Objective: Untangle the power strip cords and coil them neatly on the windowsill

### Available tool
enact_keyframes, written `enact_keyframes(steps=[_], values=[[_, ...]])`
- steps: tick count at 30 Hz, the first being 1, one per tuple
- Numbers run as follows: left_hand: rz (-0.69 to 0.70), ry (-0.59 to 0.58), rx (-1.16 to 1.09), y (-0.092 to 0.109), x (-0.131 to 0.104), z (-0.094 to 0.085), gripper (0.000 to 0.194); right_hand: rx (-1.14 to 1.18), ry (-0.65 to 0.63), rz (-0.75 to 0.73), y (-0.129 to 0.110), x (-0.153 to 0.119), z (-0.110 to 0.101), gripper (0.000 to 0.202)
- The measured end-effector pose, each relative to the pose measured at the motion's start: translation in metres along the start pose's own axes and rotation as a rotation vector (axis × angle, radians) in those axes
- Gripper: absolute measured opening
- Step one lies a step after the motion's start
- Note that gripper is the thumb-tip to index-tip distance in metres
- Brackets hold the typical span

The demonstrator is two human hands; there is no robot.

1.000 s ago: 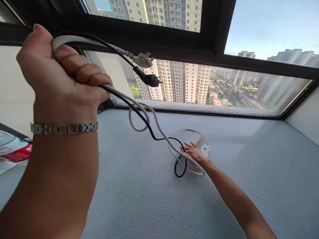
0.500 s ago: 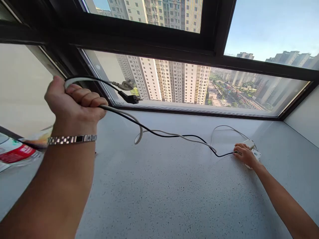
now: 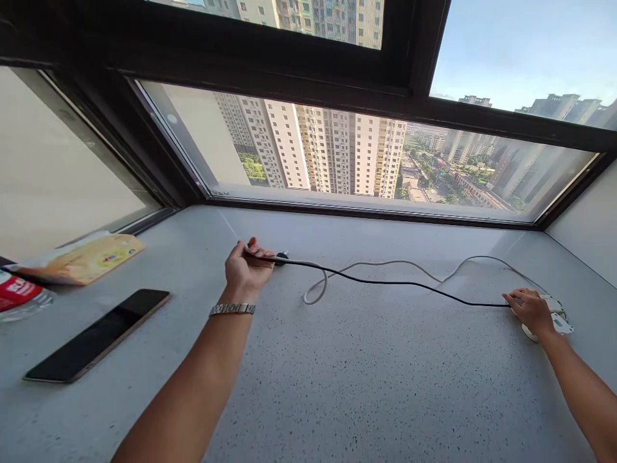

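Observation:
My left hand [image 3: 249,265], with a metal bracelet on the wrist, is closed on the cables just above the sill at the left. A black plug [image 3: 282,258] shows beyond its fingertips; the white plug is hidden. From there a black cable [image 3: 380,281] runs fairly straight to my right hand [image 3: 529,310], whose fingers pinch its far end. A white cable [image 3: 395,262], with a loop near my left hand, lies along the sill behind the black one. Under and beside my right hand is a white device [image 3: 562,323], partly covered.
The speckled sill [image 3: 337,386] runs below a dark window frame [image 3: 366,215]. On the left lie a black phone [image 3: 99,337], a yellow tissue pack [image 3: 108,257] and a bottle with a red label [image 3: 19,292]. A white wall stands at the right.
My left hand has come down from in front of the window to near the sill, farther from me, bringing the cables and plugs. My right hand has shifted right in view, along with the white device.

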State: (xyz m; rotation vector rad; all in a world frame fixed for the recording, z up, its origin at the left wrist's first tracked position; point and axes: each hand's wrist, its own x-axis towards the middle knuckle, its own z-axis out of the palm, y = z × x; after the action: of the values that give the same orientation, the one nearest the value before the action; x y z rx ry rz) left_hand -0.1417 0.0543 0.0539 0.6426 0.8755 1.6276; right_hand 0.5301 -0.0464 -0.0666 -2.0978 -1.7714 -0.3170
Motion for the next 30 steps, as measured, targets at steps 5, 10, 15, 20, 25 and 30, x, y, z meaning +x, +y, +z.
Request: enact_keyframes(steps=[5, 10, 15, 20, 25, 30], values=[[-0.105, 0.169, 0.0, -0.022, -0.018, -0.015, 0.035, -0.04, 0.232, 0.079, -0.047, 0.005, 0.002, 0.065], [-0.208, 0.227, 0.198, -0.037, -0.038, -0.027, 0.024, 0.213, 0.111, -0.219, -0.164, -0.016, 0.017, 0.053], [-0.263, 0.266, 0.45, -0.033, -0.055, -0.046, 0.022, 0.332, -0.006, -0.101, -0.227, -0.037, 0.031, 0.05], [-0.283, 0.289, 0.577, -0.033, -0.066, -0.063, 0.012, 0.72, -0.093, -0.19, -0.22, -0.047, 0.019, 0.047], [-0.126, 0.363, 0.641, -0.033, -0.074, -0.071, 0.012, 0.849, -0.216, -0.294, -0.23, -0.063, 0.012, 0.056], [0.024, 0.349, 0.493, -0.023, -0.091, -0.078, 0.007, 0.891, -0.3, -0.327, -0.244, -0.068, 0.014, 0.059]])
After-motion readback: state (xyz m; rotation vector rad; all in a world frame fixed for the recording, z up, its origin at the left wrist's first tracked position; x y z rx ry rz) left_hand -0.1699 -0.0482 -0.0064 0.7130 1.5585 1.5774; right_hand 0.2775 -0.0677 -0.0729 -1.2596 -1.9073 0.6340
